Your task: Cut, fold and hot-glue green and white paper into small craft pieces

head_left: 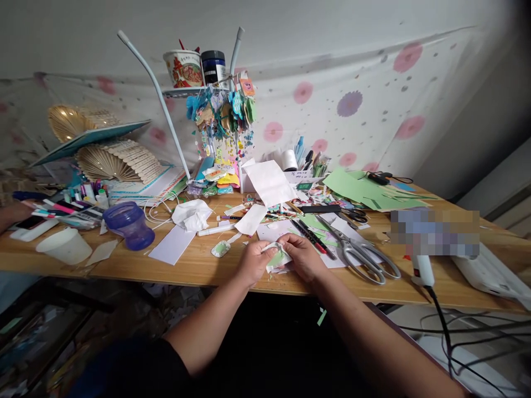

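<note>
Both of my hands meet at the front edge of the wooden table (199,265). My left hand (253,261) and my right hand (302,255) pinch a small white and green paper piece (277,257) between their fingers. A similar small green and white cutout (221,249) lies on the table just left of my left hand. Large silver scissors (360,252) lie to the right of my right hand, next to black and red pens (312,236).
White paper sheets (172,244), a purple cup (129,224), a white bowl (66,245) and markers lie at the left. Green paper (360,190) lies back right. A hanging craft stand (226,113) rises at the middle back. A glue gun (423,270) with cable sits at the right. Another person's hand (12,213) shows at the far left.
</note>
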{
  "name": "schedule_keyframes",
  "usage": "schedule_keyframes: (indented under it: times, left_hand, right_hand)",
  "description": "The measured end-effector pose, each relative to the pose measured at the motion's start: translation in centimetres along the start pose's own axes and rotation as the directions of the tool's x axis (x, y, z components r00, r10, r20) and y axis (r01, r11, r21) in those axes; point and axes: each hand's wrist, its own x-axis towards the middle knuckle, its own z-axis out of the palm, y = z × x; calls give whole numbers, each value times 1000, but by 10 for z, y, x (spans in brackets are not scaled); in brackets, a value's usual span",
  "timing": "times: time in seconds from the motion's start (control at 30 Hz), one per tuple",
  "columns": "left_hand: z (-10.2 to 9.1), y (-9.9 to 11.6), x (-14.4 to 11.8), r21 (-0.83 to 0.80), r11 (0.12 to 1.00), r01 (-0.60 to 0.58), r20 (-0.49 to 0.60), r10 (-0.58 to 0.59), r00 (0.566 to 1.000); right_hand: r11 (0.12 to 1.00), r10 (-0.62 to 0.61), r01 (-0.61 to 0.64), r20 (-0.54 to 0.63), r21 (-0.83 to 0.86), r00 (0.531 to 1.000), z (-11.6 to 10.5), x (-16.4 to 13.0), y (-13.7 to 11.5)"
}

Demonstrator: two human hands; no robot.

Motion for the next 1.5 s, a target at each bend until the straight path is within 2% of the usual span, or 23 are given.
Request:
schedule_keyframes:
  times: [0.1, 0.2, 0.3, 0.47, 0.57, 0.7, 0.8, 0.87, 1.03, 1.23, 1.3, 1.43, 1.5]
  left_hand:
    - [0, -1, 1, 112, 991, -75, -20, 78, 997]
    - [0, -2, 2, 153, 983, -101, -4, 102, 995]
    - [-1, -4, 2, 183, 979, -89, -7, 92, 996]
    - [-1, -2, 2, 220, 973, -67, -34, 77, 996]
    - [1, 1, 1, 175, 983, -58, -39, 66, 997]
    - [2, 1, 2, 159, 986, -43, -58, 53, 997]
    - [1, -2, 2, 203, 978, -53, -61, 67, 996]
    - [0, -2, 2, 237, 969, -66, -60, 83, 995]
    - [-1, 0, 1, 275, 958, -76, -63, 97, 993]
    - [0, 2, 1, 278, 959, -60, -51, 77, 996]
    - [-1, 2, 1, 286, 957, -55, -46, 71, 996]
    - [-2, -1, 3, 294, 953, -74, -30, 87, 996]
    - [-3, -3, 4, 293, 952, -87, -24, 98, 995]
  right_hand:
    - [972, -133, 123, -40, -199, 990, -2, 1, 1]
    - [869, -306, 263, -39, -418, 951, -4, 2, 1]
    - [797, -354, 288, -24, -531, 935, -4, 3, 1]
    - [727, -403, 302, -28, -616, 915, -2, 4, 3]
    - [754, -386, 293, -35, -588, 922, -2, 3, 2]
    - [905, -217, 195, -15, -377, 976, -3, 1, 0]
    - [960, -119, 114, -6, -254, 993, -3, 0, -1]
    - [960, -121, 117, -1, -253, 993, -3, 1, -2]
    - [904, -229, 215, 6, -369, 973, -4, 2, -2]
    - [855, -270, 236, -7, -463, 963, -6, 2, -2]
    - [880, -238, 211, -10, -425, 971, -5, 1, -3]
    - [965, -105, 95, -30, -245, 994, -2, -2, -6]
    - [973, -102, 92, -36, -213, 994, -1, -2, -6]
